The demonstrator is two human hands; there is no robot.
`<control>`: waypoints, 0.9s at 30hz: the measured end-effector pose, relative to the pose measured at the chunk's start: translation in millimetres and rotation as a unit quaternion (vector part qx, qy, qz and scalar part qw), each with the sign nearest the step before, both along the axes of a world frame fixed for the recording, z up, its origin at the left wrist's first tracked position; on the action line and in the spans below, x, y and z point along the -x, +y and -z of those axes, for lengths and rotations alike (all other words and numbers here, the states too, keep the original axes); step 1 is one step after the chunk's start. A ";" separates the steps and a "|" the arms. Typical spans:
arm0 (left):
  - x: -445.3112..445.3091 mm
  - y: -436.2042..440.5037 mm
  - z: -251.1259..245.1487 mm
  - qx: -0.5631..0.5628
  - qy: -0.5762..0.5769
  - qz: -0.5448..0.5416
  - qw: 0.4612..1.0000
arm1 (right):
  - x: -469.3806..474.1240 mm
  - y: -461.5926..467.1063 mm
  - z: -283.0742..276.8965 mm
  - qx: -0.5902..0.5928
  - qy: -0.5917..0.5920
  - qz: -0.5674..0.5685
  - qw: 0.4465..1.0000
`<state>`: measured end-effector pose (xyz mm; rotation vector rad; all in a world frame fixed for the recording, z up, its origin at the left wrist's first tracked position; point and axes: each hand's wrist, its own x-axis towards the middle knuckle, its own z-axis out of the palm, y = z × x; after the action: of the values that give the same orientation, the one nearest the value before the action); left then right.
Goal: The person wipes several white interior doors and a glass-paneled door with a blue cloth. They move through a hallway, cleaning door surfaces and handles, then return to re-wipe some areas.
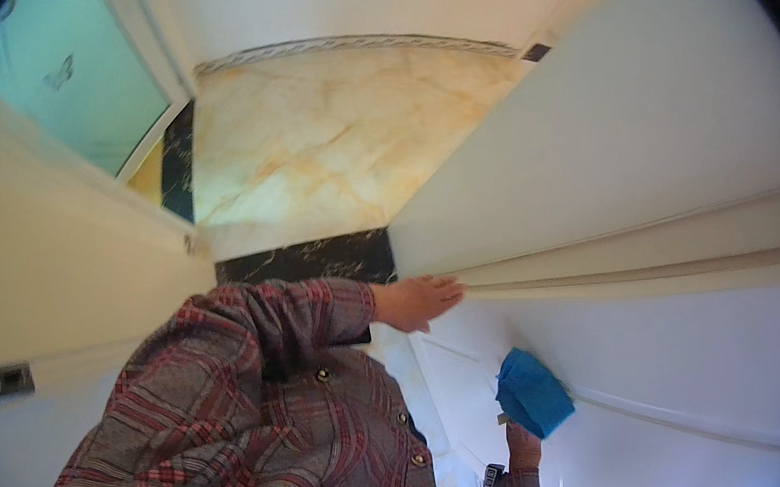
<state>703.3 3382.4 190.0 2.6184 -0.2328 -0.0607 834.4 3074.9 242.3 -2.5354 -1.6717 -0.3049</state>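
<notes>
My left hand (420, 303) is flat with fingers extended, holding nothing. Its fingertips meet the pale edge of a door frame (624, 276). Lower in the view, a folded blue cloth (535, 394) lies against a white panelled door (680, 359) with raised moulding. My right hand (522, 445) is behind and under this cloth and grips it; most of its fingers are hidden. A small black device (493, 476) with a cable sits by the right wrist. Both arms wear plaid sleeves.
Cream marble-look floor tile (329, 145) with a black border strip (313, 255) lies past the doorway. A turquoise frosted glass door (86, 66) stands at upper left. A pale wall or door panel (64, 220) on the left bears a dark two-part plate (2, 383).
</notes>
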 end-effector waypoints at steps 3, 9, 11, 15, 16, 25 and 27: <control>40.2 16.1 13.3 0.009 0.095 -0.020 0.995 | -4.4 -16.3 11.3 -0.083 0.207 -0.022 0.975; 181.0 33.3 14.2 -0.006 0.226 -0.240 0.944 | -6.9 5.7 46.8 -0.001 0.035 -0.147 0.989; 227.1 21.5 19.2 -0.022 0.245 -0.308 0.919 | -1.0 20.6 75.2 -0.086 0.148 -0.084 0.982; 313.5 -9.7 35.5 -0.010 0.310 -0.402 0.861 | 23.3 34.0 130.7 -0.038 0.444 0.004 0.895; 336.2 -14.9 36.5 -0.005 0.343 -0.428 0.836 | 30.9 34.2 140.6 0.037 0.524 0.011 0.851; 386.1 -37.7 82.6 0.184 0.405 -0.406 0.798 | 63.6 43.2 161.5 0.209 0.757 0.070 0.615; 363.2 3.0 87.2 0.154 0.388 -0.402 0.815 | 57.0 62.0 155.1 0.192 0.699 0.018 0.688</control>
<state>340.1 3385.4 102.8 1.9539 1.0453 -0.7024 777.3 3137.0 87.2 -1.7922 -0.9512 1.6741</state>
